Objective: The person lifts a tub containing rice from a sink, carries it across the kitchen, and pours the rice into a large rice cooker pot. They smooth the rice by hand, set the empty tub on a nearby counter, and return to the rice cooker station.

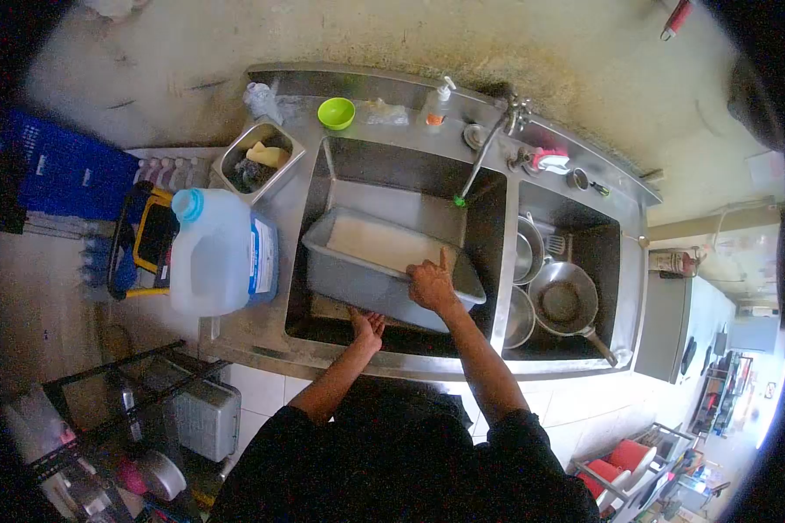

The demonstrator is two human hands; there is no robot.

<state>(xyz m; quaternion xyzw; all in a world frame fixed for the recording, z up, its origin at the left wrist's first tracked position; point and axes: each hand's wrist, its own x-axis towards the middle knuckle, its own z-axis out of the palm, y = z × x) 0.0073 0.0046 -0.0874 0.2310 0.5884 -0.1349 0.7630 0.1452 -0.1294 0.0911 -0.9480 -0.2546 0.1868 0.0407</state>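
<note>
A grey plastic tub [358, 277] is held tilted over the left basin of the steel sink [497, 331]. Its inside looks pale; whether water lies in it I cannot tell. My right hand [432, 283] grips the near rim toward the right, with the index finger stretched over the inside. Low on the tub's near side, my left hand [368, 327] supports it from below, palm turned up and fingertips partly hidden. Beyond the tub, a faucet [480, 166] with a green tip reaches over the basin.
In the right basin lie a frying pan [563, 299] and several pots. A large translucent jug [209, 261] stands left on the counter, near a steel container [257, 161] with sponges. Along the back are a green bowl [336, 113] and a pump bottle [437, 106].
</note>
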